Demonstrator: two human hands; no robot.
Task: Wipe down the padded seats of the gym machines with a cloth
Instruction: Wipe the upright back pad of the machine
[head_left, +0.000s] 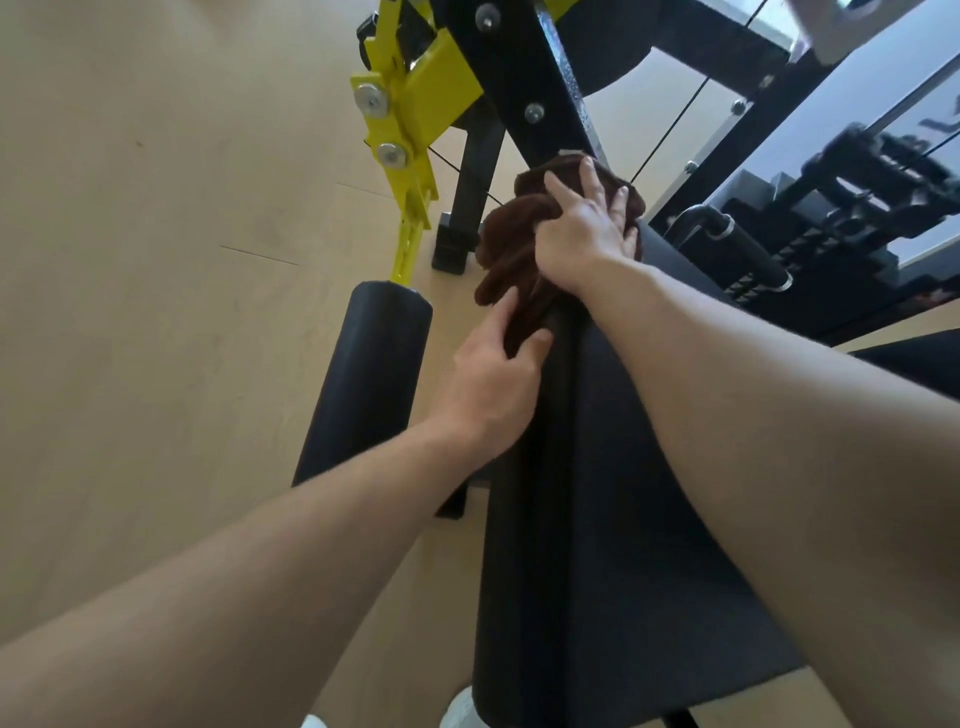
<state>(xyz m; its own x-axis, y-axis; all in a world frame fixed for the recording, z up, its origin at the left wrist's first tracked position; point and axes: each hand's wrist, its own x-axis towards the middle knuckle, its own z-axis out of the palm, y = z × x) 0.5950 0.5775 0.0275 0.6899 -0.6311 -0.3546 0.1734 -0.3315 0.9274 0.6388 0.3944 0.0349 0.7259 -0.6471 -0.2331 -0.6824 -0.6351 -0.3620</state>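
Observation:
A long black padded seat runs from the bottom of the view up to the machine's frame. A dark brown cloth lies bunched over its far end and hangs down the left side. My right hand presses flat on top of the cloth, fingers spread. My left hand rests at the seat's left edge and pinches the cloth's hanging lower part between thumb and fingers.
A black foam roller pad on a yellow arm stands just left of the seat. The black upright frame rises behind the cloth. A weight stack and a handle are at the right. The floor is pale wood.

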